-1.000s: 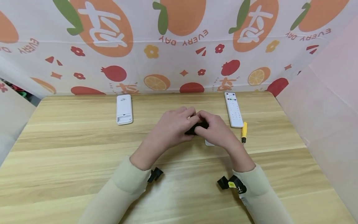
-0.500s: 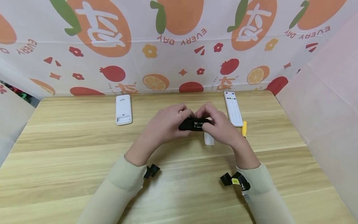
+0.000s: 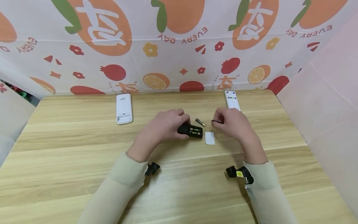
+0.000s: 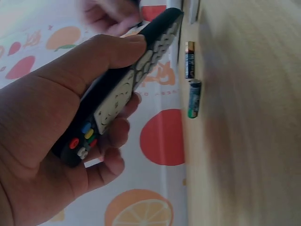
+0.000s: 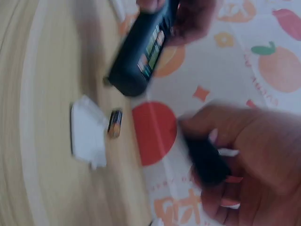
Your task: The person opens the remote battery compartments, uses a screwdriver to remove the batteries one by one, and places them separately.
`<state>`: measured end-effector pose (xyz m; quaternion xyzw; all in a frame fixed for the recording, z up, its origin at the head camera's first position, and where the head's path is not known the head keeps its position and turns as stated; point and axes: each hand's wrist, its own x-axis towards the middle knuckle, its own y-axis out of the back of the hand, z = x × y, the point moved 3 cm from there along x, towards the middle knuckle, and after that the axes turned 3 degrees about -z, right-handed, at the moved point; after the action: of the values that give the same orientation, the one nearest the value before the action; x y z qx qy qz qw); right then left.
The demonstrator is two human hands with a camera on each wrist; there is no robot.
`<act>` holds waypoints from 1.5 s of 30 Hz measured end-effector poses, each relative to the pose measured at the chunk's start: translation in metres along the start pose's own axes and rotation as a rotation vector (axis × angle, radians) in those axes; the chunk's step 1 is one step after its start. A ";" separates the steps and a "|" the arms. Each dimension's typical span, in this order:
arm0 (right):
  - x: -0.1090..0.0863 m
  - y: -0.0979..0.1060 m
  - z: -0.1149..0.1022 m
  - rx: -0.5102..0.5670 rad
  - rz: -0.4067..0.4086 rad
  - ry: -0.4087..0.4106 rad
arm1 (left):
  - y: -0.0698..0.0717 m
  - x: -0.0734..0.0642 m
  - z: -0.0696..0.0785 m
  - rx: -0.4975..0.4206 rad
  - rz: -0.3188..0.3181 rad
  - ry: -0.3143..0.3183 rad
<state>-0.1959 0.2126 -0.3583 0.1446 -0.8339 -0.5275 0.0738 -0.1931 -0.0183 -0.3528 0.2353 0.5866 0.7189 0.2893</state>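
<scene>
My left hand [image 3: 169, 126] grips a black remote control [image 3: 183, 128], whose open battery compartment faces up with batteries inside. In the left wrist view, the remote's keypad [image 4: 115, 96] shows, with white and coloured buttons. Off to the right, my right hand [image 3: 235, 123] pinches a small black battery cover [image 5: 207, 160], apart from the remote and blurred in the right wrist view. Two loose batteries lie on the table in the left wrist view, an upper battery [image 4: 189, 60] and a lower battery [image 4: 194, 99]. Between the hands lies a white battery cover [image 3: 209, 138].
A white remote [image 3: 124, 107] lies back-up at the left, its battery bay uncovered. Another white remote [image 3: 231, 99] lies buttons-up behind my right hand, partly hidden by it. A fruit-print cloth [image 3: 179, 62] hangs along the wooden table's [image 3: 70, 161] back edge.
My right hand has moved right, away from the black remote, carrying the black cover. The compartment's batteries now show fully. The remote has tilted and dropped slightly in my left hand.
</scene>
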 end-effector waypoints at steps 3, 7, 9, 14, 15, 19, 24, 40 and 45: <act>0.000 -0.007 0.010 -0.112 -0.147 -0.089 | -0.005 0.001 -0.001 -0.015 -0.051 0.007; 0.001 -0.016 0.017 -0.156 -0.264 -0.145 | -0.009 0.002 -0.002 -0.030 -0.080 0.010; 0.001 -0.018 0.018 -0.164 -0.292 -0.156 | -0.011 0.003 -0.003 -0.033 -0.087 0.009; 0.000 -0.020 0.019 -0.095 -0.360 -0.199 | -0.017 0.006 -0.007 -0.027 -0.126 0.014; -0.001 -0.020 0.020 -0.072 -0.374 -0.212 | -0.018 0.007 -0.008 -0.026 -0.142 0.020; -0.003 -0.020 0.021 0.002 -0.432 -0.237 | -0.024 0.009 -0.009 -0.040 -0.198 0.044; -0.008 -0.008 0.028 0.046 -0.405 -0.249 | -0.028 0.010 -0.010 -0.065 -0.215 0.063; -0.023 0.013 0.105 0.178 -0.288 -0.540 | -0.031 0.007 -0.016 -0.141 -0.284 0.122; -0.020 0.009 0.108 0.178 -0.297 -0.556 | -0.031 0.006 -0.018 -0.149 -0.296 0.138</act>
<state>-0.2079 0.3148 -0.3966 0.1211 -0.8348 -0.4767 -0.2474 -0.2057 -0.0223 -0.3871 0.0743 0.5783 0.7244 0.3678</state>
